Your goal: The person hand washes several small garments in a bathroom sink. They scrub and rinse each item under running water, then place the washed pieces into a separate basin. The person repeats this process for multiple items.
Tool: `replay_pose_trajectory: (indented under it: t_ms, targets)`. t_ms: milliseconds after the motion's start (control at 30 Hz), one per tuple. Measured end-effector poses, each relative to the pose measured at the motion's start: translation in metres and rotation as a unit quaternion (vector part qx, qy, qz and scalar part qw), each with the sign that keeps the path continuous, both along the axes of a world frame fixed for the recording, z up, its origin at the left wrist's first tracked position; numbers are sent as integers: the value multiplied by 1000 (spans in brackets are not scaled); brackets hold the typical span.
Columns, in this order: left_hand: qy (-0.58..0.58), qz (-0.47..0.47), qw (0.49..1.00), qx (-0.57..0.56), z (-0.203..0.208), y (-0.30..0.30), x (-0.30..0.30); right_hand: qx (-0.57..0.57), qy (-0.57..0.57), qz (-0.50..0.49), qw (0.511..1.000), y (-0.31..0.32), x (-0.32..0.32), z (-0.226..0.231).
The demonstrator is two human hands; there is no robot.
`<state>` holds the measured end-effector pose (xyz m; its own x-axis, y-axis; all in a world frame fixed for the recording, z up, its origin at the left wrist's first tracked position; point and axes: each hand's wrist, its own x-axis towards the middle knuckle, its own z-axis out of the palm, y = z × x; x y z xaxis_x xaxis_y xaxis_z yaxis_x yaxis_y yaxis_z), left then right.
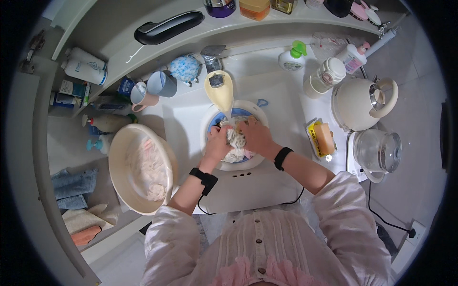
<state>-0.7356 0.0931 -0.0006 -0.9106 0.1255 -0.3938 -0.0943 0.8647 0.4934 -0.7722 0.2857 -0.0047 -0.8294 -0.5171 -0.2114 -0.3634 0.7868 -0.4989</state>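
A small round basin with a white rim [260, 113] and a blue inside stands in the white sink [281, 100]. Wet white cloth with a dark pattern [236, 139] is bunched up in it, with paler and pinkish fabric below. My left hand [218, 144] grips the bunched cloth from the left, fingers curled. From the right, my right hand [256, 135] closes on the same cloth. Just beyond my hands, a cream spout extender [219, 95] hangs on the metal faucet [213, 59], and a thin stream of water seems to run from its tip.
At left, a large cream tub [171, 164] holds pale wet laundry. Yellow-wrapped soap [324, 138], a cream kettle [357, 106], a glass pot [377, 150] and a green-topped pump bottle [293, 58] line the right side. Cups [162, 84] stand back left under a shelf [248, 26].
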Motion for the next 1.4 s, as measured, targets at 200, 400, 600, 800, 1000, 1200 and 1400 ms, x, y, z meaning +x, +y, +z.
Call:
replay_pose_trajectory:
  t_ms: [200, 400, 600, 800, 1000, 1200, 1400]
  targets:
    - [-151, -114, 976, -109, -26, -2, 6, -13, 77, 25, 997, -8, 30, -10]
    - [-139, -64, 984, -94, -47, -4, -5, 43, 69, 33, 996, -20, 14, -44]
    - [-67, -68, 987, -128, -49, -5, -24, 58, 46, 25, 997, -29, -14, -44]
    - [13, -52, 989, -136, -28, 3, -39, -27, 8, -35, 999, -23, -24, -38]
    - [85, -55, 991, -83, 15, 4, -16, -50, -96, -148, 983, -16, 7, -40]
    - [90, -43, 992, 78, 14, -13, -5, -237, -204, -272, 910, -12, 25, -32]
    - [-82, -71, 992, -68, -7, -2, -2, 30, -8, -47, 998, -16, 20, -5]
